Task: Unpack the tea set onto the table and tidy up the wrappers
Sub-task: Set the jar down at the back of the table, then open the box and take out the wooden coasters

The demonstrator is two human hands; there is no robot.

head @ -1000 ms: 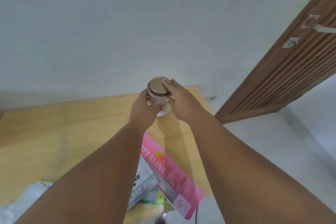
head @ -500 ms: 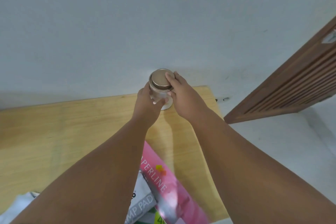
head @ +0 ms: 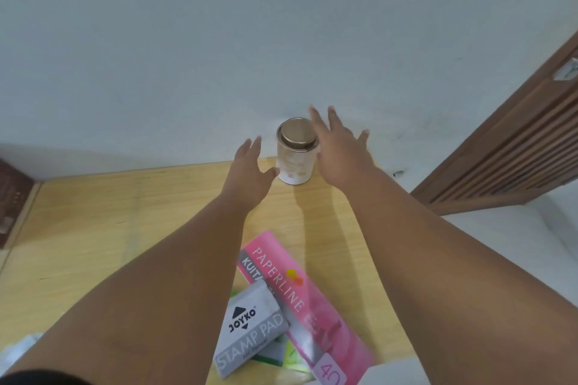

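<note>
A small white tin with a bronze lid (head: 294, 156) stands upright at the far edge of the wooden table (head: 93, 228), close to the wall. My left hand (head: 250, 170) hovers just left of the tin with fingers spread and holds nothing. My right hand (head: 337, 150) hovers just right of the tin, also spread and empty. Neither hand grips the tin.
A pink Paperline pad (head: 300, 306) and a grey Joyko stamp pad box (head: 250, 331) lie on the near part of the table. White wrapping (head: 15, 353) shows at the bottom left. A slatted wooden door (head: 516, 147) stands to the right.
Both hands held the tin before. Now they have let go and opened, and the tin stands on the table by itself.
</note>
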